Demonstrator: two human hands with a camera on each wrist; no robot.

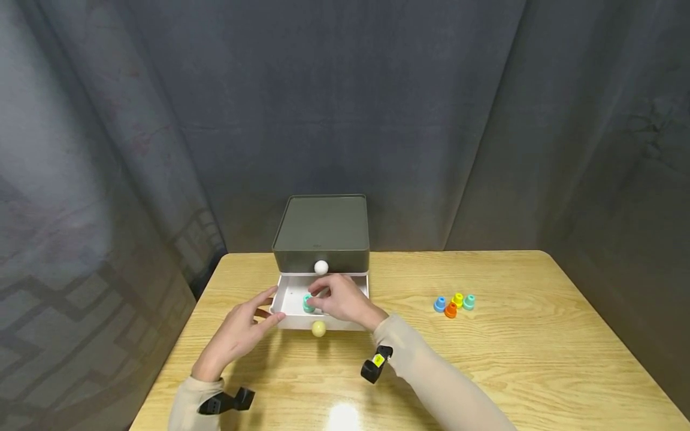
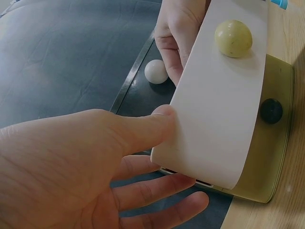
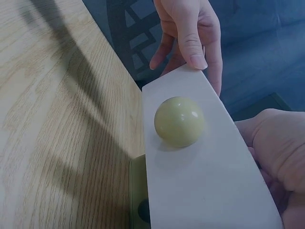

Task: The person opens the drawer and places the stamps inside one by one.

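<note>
A white drawer [image 1: 293, 299] with a pale yellow knob [image 1: 318, 328] is pulled out of a small dark cabinet [image 1: 326, 224]. My left hand [image 1: 239, 332] holds the drawer's front left corner. Its thumb lies on the top edge, with the fingers along the side, as the left wrist view shows. Over the drawer, my right hand [image 1: 342, 299] pinches a small teal cup-shaped piece [image 1: 308, 305] between thumb and fingers. In both wrist views the drawer front hides that piece. The right fingertips are also hidden there.
To the right on the wooden table [image 1: 512, 359] stands a close group of small cup-shaped pieces: blue [image 1: 439, 304], orange [image 1: 450, 310], yellow [image 1: 457, 300] and teal [image 1: 469, 302]. Above the pulled-out drawer, another drawer with a white knob [image 1: 321, 267] is closed. Dark curtains [image 1: 345, 120] hang behind.
</note>
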